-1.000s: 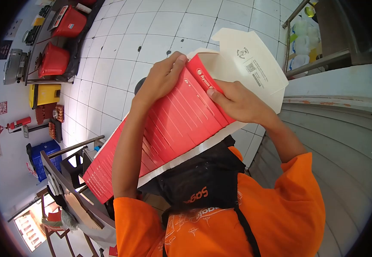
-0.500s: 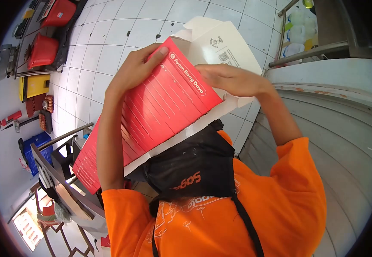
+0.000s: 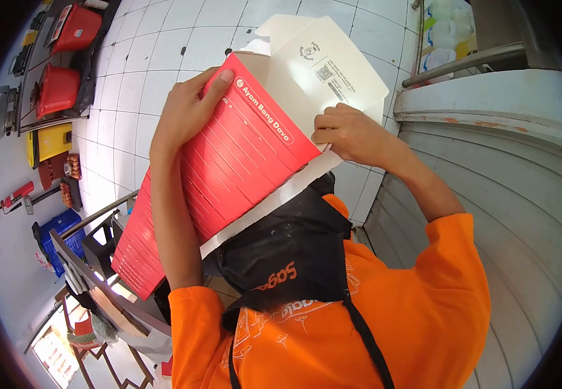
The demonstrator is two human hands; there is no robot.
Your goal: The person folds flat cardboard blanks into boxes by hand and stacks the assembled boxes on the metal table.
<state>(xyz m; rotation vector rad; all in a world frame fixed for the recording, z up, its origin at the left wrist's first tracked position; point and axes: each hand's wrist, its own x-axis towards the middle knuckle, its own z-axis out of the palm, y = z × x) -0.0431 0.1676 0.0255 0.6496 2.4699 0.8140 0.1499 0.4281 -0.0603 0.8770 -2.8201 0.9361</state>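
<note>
A long nested stack of red cardboard food boxes [image 3: 242,149], printed "Ayam Bang Dava" on the front one, lies slantwise across my lap. My left hand [image 3: 193,107] wraps over the far left edge of the stack, thumb on the red face, forearm along its side. The front box's white inner lid [image 3: 323,58] stands opened out, showing a logo and a QR code. At the front box's right corner, my right hand [image 3: 345,133] has curled fingers pinching the box edge by the white flap. The fingertips are partly hidden.
A black apron [image 3: 281,240] covers my lap beneath the stack. Red containers [image 3: 60,91], a yellow box [image 3: 51,146] and a blue crate [image 3: 60,230] stand at the left. Grey slatted panelling [image 3: 481,194] runs along the right, below a shelf with plastic jugs [image 3: 439,58].
My right hand has gone from flat fingers against the box to a curled pinch at its corner. The stack and left hand have shifted slightly left in view.
</note>
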